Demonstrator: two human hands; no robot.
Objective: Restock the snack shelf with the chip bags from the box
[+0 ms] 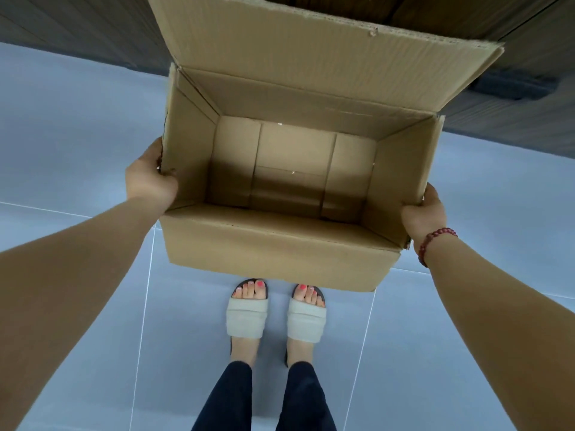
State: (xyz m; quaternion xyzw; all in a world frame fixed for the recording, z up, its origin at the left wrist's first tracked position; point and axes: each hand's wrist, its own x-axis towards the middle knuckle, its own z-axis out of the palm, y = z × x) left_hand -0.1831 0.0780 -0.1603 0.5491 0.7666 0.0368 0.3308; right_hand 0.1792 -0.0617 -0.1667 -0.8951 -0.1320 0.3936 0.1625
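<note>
A cardboard box [280, 194] is held in the middle of the frame, above the grey tiled floor [77, 135] and the sandalled feet [277, 309] at the lower centre. It is gripped at both short ends: the left hand [149, 178] is clamped on the left wall, with the thumb hooked over the rim, and the right hand [423, 216] is closed around the near right corner, a red bead bracelet [434, 244] showing at that wrist. The far flap [311, 51] stands open toward the top of the frame. The inside is seen down to its bare bottom; no chip bags are visible in it, and no shelf can be made out. The unloading is judged to be finished, with only the empty box left to be put away.
</note>
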